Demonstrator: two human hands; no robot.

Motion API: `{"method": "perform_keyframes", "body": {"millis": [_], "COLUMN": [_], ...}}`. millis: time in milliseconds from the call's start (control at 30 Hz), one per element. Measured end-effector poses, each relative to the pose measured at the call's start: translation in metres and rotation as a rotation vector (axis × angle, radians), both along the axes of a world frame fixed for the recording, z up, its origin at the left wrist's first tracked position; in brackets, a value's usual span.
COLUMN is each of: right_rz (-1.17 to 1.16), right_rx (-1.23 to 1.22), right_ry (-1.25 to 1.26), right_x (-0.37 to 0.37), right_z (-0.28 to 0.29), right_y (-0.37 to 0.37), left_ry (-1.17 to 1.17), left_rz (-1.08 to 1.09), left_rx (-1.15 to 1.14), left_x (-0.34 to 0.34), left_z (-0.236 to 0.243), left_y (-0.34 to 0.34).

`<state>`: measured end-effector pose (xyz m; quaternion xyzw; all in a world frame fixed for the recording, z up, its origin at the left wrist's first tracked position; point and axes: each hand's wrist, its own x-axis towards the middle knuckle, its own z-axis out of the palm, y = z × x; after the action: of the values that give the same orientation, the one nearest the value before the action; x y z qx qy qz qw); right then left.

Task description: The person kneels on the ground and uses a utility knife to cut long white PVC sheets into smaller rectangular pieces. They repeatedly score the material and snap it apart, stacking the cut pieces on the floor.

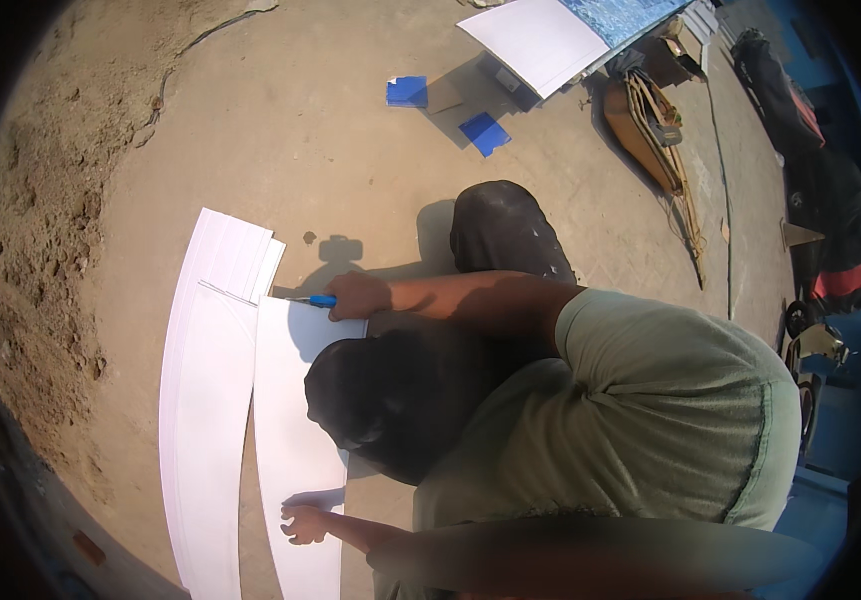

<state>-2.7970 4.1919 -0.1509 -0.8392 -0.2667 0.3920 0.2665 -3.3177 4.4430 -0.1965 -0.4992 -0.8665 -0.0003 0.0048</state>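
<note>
A long white panel (pixel 300 430) lies flat on the ground in front of my knees. My right hand (pixel 358 297), the upper one in the view, is closed round a blue-handled tool (pixel 322 301) at the panel's far end. The tool's thin metal end points left along that edge; its exact kind is unclear. Lower down, my left hand (pixel 305 525) rests on or just over the same panel, fingers apart and holding nothing. Beside it lie more long white panels (pixel 200 400), overlapping, with a thin dark line across them near the top.
Two blue pieces (pixel 407 92) lie on the ground ahead. At the top, a white sheet (pixel 535 40) and a shiny blue sheet rest on a box. A brown open bag (pixel 645 135) sits at upper right, near black-and-red items (pixel 830 220). Loose soil (pixel 40 250) borders the left.
</note>
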Motion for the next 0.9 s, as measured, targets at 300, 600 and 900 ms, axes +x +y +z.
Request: {"method": "perform_keyframes", "body": {"millis": [300,600,900], "right_rz": [0.043,-0.393,-0.618], "right_rx": [0.248,1.337,1.504], "right_ry": [-0.137,0.674,0.079], "right_x": [0.155,0.248,0.148], "right_z": [0.146,0.24,0.307], "right_y": [-0.077,-0.221,-0.226], "left_ry": [-1.885,-2.482,-2.924], "left_rz": [1.22,0.388,-0.345], "left_rx": [0.791,0.515,-0.259], "left_x": [-0.046,0.08,0.479], "left_z": [0.019,0.106,0.31], "left_y": [-0.089,-0.038,-0.132]}}
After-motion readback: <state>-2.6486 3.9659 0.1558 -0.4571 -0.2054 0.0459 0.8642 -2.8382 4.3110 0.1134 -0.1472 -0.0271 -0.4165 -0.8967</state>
